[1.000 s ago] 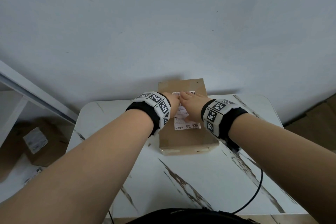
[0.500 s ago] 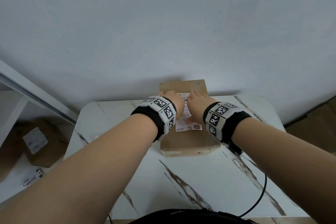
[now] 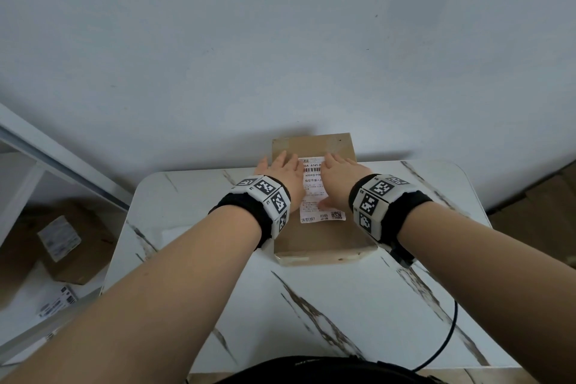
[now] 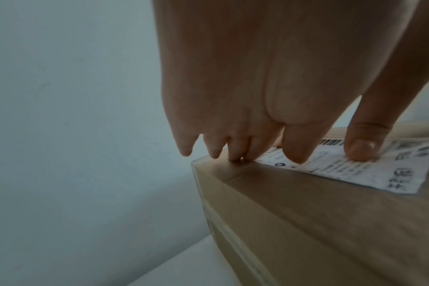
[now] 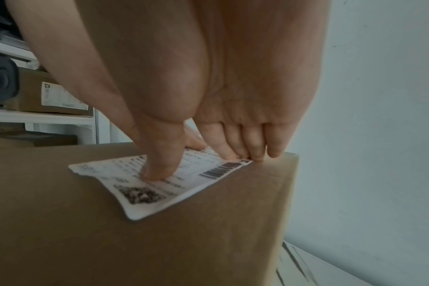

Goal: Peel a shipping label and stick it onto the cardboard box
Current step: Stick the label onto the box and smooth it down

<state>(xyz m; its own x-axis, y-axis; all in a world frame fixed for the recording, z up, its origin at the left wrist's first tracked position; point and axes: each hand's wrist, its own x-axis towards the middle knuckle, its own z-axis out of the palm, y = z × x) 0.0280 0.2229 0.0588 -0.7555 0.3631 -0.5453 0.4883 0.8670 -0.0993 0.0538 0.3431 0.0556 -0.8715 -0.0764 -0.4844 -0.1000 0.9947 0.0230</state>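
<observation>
A brown cardboard box [image 3: 324, 240] lies flat on the white marble table [image 3: 343, 305] against the wall. A white shipping label [image 3: 314, 196] with a barcode and a QR code lies on the box top. My left hand [image 3: 282, 170] presses flat on the label's left edge with straight fingers. My right hand [image 3: 341, 174] presses flat on its right side, thumb on the paper. In the left wrist view the fingertips [image 4: 296, 156] and thumb touch the label [image 4: 355, 170]. In the right wrist view the thumb [image 5: 159, 170] pins the label [image 5: 145, 191], whose near corner curls slightly off the box [image 5: 208, 241].
A white shelf unit stands at the left with another labelled cardboard box [image 3: 62, 246] on it and loose labels [image 3: 56, 305] below. A black cable [image 3: 448, 337] runs over the table's right front. The wall rises right behind the box.
Both hands have slid apart from the label's middle toward its left and right edges, uncovering the barcode. The view has tipped slightly.
</observation>
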